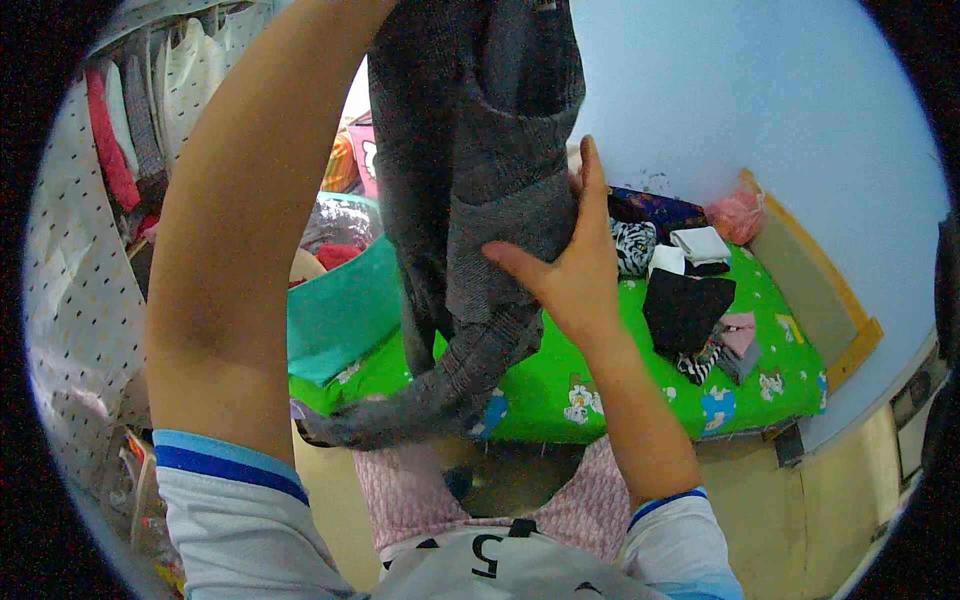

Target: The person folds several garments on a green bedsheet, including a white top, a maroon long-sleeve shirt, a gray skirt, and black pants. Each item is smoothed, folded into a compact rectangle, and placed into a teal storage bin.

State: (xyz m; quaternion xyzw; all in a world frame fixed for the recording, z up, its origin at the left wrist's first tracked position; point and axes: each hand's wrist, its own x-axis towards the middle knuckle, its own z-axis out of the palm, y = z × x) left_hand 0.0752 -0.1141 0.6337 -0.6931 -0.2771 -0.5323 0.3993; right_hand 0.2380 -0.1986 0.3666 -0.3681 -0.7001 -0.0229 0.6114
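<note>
A dark grey checked garment [495,187] hangs in front of me from the top of the view, its upper end cut off by the frame. One loose part of it trails down to the left, slightly blurred. My left arm stretches up past the frame's top edge, so my left hand is out of view. Against the garment's right side rests my right hand [577,277], thumb across the cloth and a finger pointing up, spread apart. Any fingers behind the cloth are hidden.
A bed with a green cartoon-print sheet [645,405] lies ahead. On it are a black folded cloth [686,311], white folded cloths [701,246] and a pink plastic bag [737,216]. At left stand a teal container [345,311] and a rack of hanging clothes with a dotted cover [71,247].
</note>
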